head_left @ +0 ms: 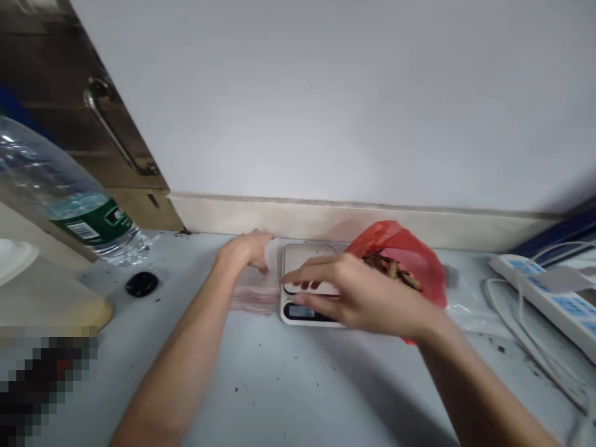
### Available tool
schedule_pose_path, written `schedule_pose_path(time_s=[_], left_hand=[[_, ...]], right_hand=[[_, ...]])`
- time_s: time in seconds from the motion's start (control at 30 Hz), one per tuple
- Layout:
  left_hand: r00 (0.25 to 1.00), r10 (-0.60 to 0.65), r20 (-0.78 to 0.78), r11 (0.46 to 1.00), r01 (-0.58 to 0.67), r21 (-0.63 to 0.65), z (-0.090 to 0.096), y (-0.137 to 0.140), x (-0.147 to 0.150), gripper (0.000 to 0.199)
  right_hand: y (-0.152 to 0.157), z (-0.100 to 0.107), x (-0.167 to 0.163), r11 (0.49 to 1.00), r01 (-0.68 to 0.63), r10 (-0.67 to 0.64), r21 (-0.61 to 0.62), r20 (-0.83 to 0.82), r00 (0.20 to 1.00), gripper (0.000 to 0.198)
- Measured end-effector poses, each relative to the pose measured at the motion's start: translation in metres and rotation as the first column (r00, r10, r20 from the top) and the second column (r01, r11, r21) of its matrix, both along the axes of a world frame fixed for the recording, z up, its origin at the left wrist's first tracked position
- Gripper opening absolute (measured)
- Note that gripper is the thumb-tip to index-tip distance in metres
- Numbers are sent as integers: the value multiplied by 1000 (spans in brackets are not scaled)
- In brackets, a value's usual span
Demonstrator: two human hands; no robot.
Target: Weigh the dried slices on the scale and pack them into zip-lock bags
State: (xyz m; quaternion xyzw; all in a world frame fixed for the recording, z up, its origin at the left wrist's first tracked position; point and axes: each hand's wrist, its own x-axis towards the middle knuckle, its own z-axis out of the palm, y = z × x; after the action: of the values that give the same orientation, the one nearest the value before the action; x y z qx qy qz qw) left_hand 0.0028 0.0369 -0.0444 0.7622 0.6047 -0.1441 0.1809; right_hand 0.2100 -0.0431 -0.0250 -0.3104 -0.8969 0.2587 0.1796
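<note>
A white digital kitchen scale with a lit display lies on the counter. Over its right half reaches my right hand, fingers stretched out above the weighing plate and thumb apart, near the display; I see nothing held in it. My left hand is at a stack of clear plastic bags with reddish seal lines, just left of the scale. Its thumb and fingers are spread; whether it touches the top bag I cannot tell. Behind my right hand, a red plastic bag holds brown dried pieces.
A large water bottle leans in at the left, beside a black round cap and a translucent container. At right lie clear plastic and a white power strip with cables. A white wall rises behind; dark crumbs dot the counter.
</note>
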Motion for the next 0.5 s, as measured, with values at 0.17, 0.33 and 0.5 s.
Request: schedule_pose_path(time_s=[0.17,0.33,0.5], left_hand=[[966,-174,191,983,157,100,18,-8,15,70],[823,-378,424,925,315,214,34,-24,52,51],[708,-516,483,856,402,325,30,-36,88,34]], right_hand=[[3,37,74,923,373,-362,96,-116,925,27],[13,36,146,664,747,-742,31,-93,664,33],[29,-7,219,441,892,-888,-101,98,450,24]])
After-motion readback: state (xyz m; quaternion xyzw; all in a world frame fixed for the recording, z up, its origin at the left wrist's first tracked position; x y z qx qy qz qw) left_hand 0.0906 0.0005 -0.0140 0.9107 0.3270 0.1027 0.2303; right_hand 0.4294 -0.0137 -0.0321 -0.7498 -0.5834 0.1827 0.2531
